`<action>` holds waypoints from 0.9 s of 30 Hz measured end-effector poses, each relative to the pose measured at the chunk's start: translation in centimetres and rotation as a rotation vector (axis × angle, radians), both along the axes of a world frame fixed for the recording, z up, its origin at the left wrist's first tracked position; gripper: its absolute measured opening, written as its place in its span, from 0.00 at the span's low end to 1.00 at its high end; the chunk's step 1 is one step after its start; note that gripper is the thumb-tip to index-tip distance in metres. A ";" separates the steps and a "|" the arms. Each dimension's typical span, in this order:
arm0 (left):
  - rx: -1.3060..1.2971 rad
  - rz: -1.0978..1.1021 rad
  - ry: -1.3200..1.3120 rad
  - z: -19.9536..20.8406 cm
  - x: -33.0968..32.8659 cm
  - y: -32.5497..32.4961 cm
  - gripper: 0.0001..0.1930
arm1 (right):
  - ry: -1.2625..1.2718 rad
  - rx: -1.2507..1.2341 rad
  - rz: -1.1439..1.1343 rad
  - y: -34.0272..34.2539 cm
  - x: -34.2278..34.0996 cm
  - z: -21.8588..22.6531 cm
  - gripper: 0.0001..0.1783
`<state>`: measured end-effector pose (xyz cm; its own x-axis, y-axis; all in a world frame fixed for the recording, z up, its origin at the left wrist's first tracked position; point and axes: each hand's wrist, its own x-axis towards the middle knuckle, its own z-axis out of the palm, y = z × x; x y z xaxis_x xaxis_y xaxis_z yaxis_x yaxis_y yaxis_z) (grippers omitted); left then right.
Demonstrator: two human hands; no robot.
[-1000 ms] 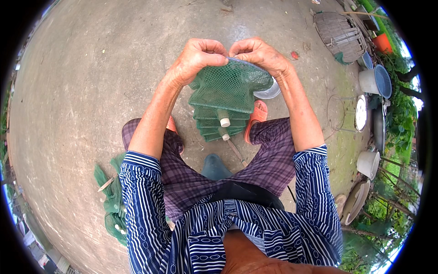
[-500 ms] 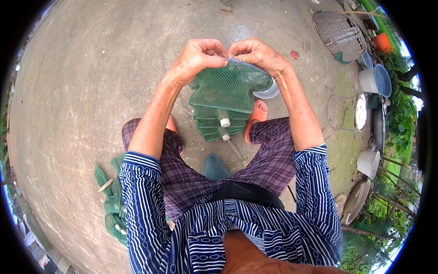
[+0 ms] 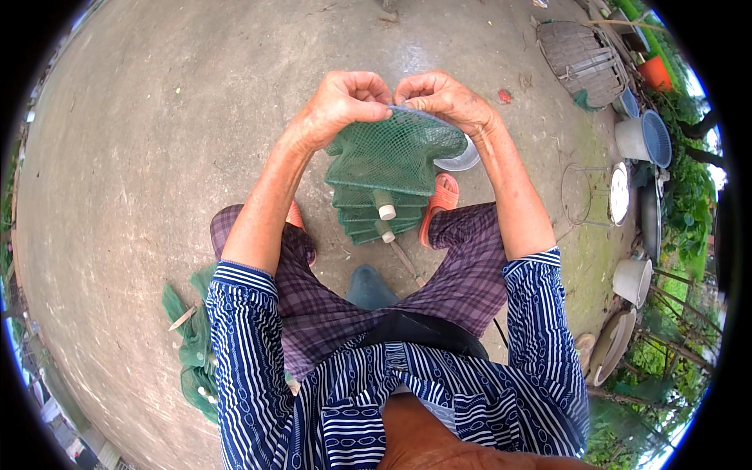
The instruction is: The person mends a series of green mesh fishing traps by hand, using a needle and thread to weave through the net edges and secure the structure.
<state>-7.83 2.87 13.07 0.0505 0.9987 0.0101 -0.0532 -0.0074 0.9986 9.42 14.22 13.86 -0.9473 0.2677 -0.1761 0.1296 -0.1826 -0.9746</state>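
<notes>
I monitor both hands via the head cam; they're fwd of the torso, close tog. w/ a small gap b/w them. L hand (image 3: 338, 103): fingers curled, thumb pressed toward the index finger, pinching the blue-grey edge cord (image 3: 429, 114) of a green mesh net w/ stacked folds (image 3: 384, 160). R hand (image 3: 450, 97): fingers bent, thumb & index finger closed on the same cord, just beside the L fingertips; I can't tell whether anything thin, e.g. a thread, is also held there. Net pos.: below both hands, b/w the feet, upper panel spread, lower sections layered in pleats. At its near side, I note an upper pale cylinder w/ white end (image 3: 385, 208) & a lower pale cylinder w/ white end (image 3: 387, 234), one nearer the body than the other. A thin brown stick (image 3: 406, 260) runs from near the lower cylinder toward the R thigh. Adj. to the net's R side: a round light-grey bowl (image 3: 462, 160), partly hidden by mesh. Salmon-orange open sandals (image 3: 443, 194) flank the net on grey concrete ground (image 3: 157, 157). Nearer the body, b/w the knees: a rounded blue-grey object (image 3: 366, 288), type unclear. Ref. L side: a crumpled heap of green netting (image 3: 194, 345) lies beside the L sleeve, w/ a pale pointed stick (image 3: 183, 318) on it. Ref. far R: a flattish brown woven basket (image 3: 583, 63) & a white tub w/ blue lattice interior (image 3: 638, 139), both well apart from the hands
</notes>
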 end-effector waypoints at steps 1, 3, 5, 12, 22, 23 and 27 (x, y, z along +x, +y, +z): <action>-0.002 -0.001 0.011 0.0 -0.1 0.0 0.08 | 0.001 0.000 0.000 0.0 0.0 0.0 0.08; -0.007 -0.004 -0.001 0.0 -0.1 0.0 0.08 | 0.008 -0.006 0.001 0.1 0.2 0.0 0.08; -0.013 -0.005 -0.013 -0.1 -0.1 0.0 0.09 | 0.000 -0.003 -0.001 0.0 0.2 0.0 0.08; -0.020 0.007 -0.003 -0.1 0.0 0.0 0.09 | -0.009 0.046 -0.013 -0.3 0.1 0.2 0.09; -0.015 0.009 0.016 0.0 0.1 0.0 0.08 | -0.012 0.058 -0.013 -0.3 0.1 0.1 0.09; -0.015 0.009 0.017 -0.1 0.1 0.0 0.08 | -0.016 0.031 -0.018 -0.4 0.0 0.1 0.09; 0.034 0.027 0.089 0.0 0.2 0.0 0.08 | -0.008 0.066 0.008 -0.1 0.0 -0.1 0.09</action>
